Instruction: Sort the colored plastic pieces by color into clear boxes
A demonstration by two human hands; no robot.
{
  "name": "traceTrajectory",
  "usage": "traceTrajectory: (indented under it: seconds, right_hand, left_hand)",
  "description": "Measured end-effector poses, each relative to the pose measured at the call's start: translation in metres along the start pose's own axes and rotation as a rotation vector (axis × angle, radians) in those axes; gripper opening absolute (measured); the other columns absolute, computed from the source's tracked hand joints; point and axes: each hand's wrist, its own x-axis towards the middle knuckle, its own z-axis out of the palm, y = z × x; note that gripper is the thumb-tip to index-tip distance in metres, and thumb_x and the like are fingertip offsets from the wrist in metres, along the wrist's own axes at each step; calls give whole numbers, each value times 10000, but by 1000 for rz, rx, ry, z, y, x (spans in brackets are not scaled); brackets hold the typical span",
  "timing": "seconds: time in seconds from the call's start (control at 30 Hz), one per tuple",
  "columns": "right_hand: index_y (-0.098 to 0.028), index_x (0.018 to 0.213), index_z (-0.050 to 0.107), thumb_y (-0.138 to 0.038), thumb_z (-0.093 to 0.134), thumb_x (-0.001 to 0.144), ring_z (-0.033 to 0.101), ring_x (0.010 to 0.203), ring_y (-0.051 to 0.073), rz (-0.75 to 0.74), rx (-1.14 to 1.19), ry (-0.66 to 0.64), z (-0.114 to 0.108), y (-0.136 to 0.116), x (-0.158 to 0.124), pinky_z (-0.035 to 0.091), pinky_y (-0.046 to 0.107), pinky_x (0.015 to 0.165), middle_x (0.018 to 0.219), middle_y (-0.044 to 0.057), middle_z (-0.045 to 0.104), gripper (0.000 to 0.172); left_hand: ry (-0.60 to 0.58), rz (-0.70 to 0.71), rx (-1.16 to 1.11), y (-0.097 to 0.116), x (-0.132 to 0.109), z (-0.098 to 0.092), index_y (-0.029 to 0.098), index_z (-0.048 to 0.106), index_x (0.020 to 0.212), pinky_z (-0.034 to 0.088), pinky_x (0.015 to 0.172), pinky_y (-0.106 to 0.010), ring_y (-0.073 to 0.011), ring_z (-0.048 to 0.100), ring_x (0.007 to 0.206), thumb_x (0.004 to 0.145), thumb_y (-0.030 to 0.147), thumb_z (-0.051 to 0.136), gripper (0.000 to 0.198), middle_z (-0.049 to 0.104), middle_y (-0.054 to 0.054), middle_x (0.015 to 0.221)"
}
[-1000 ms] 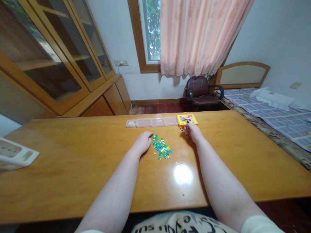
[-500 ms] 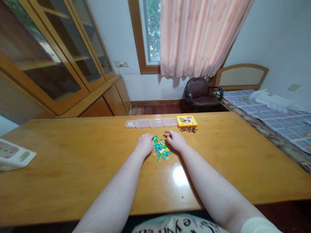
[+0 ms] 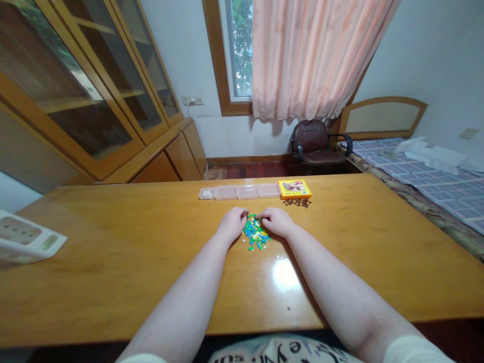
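A loose pile of tiny building bricks (image 3: 256, 234), green, blue, white and yellow, lies on the table between my two hands. At the pile's left edge is my left hand (image 3: 232, 223), its fingers curled together in a pinch. Something small and dark shows near those fingertips, too small to name. My right hand (image 3: 279, 222) reaches in from the right with its index finger stretched out onto the top of the pile; it holds nothing that I can see. Small brown bricks (image 3: 298, 203) are scattered apart, farther back to the right.
Behind the pile, a row of clear plastic compartments (image 3: 247, 191) ends beside a yellow box (image 3: 295, 189). A white slotted object (image 3: 30, 238) stands at the left of the wooden table (image 3: 124, 272). Beyond are a brown armchair (image 3: 312, 141) and a bed (image 3: 427, 176).
My right hand has lowered its index finger onto the pile. My left fingers have drawn into a pinch at the pile's upper left. The view has shifted slightly.
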Motion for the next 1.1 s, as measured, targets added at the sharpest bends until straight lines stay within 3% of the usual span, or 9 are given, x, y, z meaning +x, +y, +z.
traceTrajectory:
  seconds: [0.13,0.27,0.43,0.53,0.67,0.9,1.1]
  right_hand:
    - [-239,1132,680,-206,431,837,604,1013,191,53,-40,49,4,4,3,437,269,866,1111,42,682,387]
    - [-232,1133,673,-212,439,850,590,1012,201,101,-31,122,6,7,4,427,283,877,1117,53,670,369]
    - [-220,1118,686,-201,475,840,554,913,191,-26,-70,193,2,3,2,410,289,850,933,68,632,350]
    - [-230,1132,682,-213,492,840,537,902,183,-111,-91,183,1,0,1,397,289,851,933,62,602,349]
    - [-245,1145,675,-243,501,845,533,889,194,-105,-144,141,2,-1,1,388,303,835,927,64,592,346]
    - [-203,1135,671,-218,448,868,533,911,209,36,-133,197,4,2,4,382,309,837,932,85,603,348]
    - [-260,1195,638,-284,481,869,483,1013,223,-56,-132,143,3,-1,1,346,354,925,1055,77,591,362]
  left_hand:
    - [50,-56,34,1,-2,-4,176,668,958,470,830,-294,-190,603,906,811,166,492,229,664,-68,974]
    - [19,-50,80,3,-5,-9,207,687,856,460,815,-290,-182,600,890,789,153,474,230,660,-44,939]
    - [28,-20,98,7,-7,-12,216,691,824,452,806,-284,-172,591,869,782,154,456,247,649,-33,921]
    - [37,2,95,9,-7,-12,211,693,835,450,810,-277,-170,584,869,784,161,458,246,642,-35,907]
    - [10,21,99,9,-7,-12,219,713,830,453,824,-275,-168,583,871,793,174,463,257,640,-35,900]
    - [-47,48,137,5,-6,-8,242,721,1001,442,879,-290,-179,576,943,792,158,456,347,644,-42,986]
    - [-61,81,168,5,-7,-3,278,671,1117,420,930,-348,-212,533,1020,801,179,471,387,626,-41,1057]
